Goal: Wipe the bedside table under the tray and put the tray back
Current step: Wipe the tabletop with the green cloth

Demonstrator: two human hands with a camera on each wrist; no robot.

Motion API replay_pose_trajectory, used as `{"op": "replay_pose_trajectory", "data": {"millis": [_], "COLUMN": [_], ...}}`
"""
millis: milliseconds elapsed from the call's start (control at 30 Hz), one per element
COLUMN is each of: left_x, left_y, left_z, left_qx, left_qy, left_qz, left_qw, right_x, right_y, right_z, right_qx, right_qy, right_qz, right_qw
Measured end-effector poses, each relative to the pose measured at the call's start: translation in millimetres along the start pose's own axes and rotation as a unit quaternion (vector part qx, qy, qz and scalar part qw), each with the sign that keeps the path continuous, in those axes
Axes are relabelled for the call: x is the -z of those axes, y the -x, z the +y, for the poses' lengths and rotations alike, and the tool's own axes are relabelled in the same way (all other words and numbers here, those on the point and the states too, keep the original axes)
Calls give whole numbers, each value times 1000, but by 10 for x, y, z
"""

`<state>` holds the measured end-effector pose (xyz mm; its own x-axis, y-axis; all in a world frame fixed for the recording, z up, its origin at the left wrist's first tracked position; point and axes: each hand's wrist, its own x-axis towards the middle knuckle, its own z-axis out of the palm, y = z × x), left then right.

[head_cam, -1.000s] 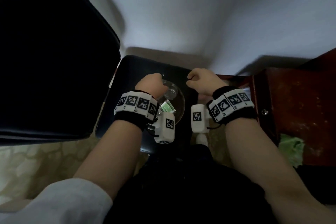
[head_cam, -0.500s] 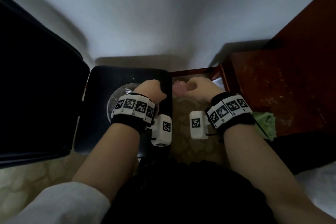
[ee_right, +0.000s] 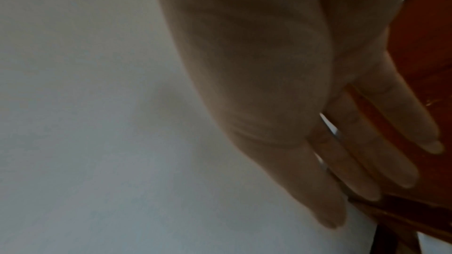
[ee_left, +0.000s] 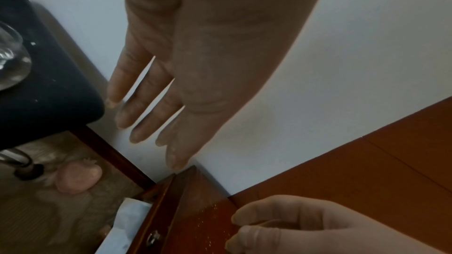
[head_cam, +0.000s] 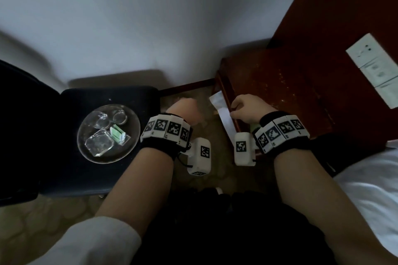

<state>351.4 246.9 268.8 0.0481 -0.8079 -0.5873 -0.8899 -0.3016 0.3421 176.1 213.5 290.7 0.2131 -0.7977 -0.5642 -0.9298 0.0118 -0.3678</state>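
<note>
The round glass tray (head_cam: 127, 149) rests on a dark chair seat at the left and holds glasses and a green packet; its edge shows in the left wrist view (ee_left: 9, 69). The reddish-brown bedside table (head_cam: 290, 84) stands at the right with a bare top. My left hand (head_cam: 183, 112) hangs between chair and table, fingers straight and empty (ee_left: 146, 123). My right hand (head_cam: 242, 108) is over the table's left edge, fingers relaxed, holding nothing (ee_right: 367, 161). A bit of green cloth (head_cam: 254, 127) peeks out by my right wrist.
The dark chair (head_cam: 71, 174) is against the white wall. A white sheet (head_cam: 221, 114) hangs beside the table's left side. White switch plates (head_cam: 374, 66) sit on the wood panel behind the table. White bedding (head_cam: 370, 189) lies at the right. A pink thing (ee_left: 78, 179) lies on the carpet.
Both hands gripped the tray's rim on the chair; they have let go and moved right. My right hand now reaches the bedside table's edge, and the view has swung right.
</note>
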Motion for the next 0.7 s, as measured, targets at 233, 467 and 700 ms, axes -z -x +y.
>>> {"op": "replay_pose_trajectory", "data": {"millis": [233,467,700], "left_x": [-164,-275,-399], "left_y": [-130,-258,-434], "left_z": [808,1279,1712], "left_qx": [-37,-42,-88], "left_qy": [-42,-83,-114], "left_qz": [-20,-47,-88], "left_qw": [998,995,986], "right_x": [299,419,380], "right_y": [68,34,-23], "right_z": [744,1236,1702], "right_qx": [-20,-45,-97], "right_qy": [-18,-58,-99], "right_qz": [9,3,-5], "right_qw": [1000,997,990]}}
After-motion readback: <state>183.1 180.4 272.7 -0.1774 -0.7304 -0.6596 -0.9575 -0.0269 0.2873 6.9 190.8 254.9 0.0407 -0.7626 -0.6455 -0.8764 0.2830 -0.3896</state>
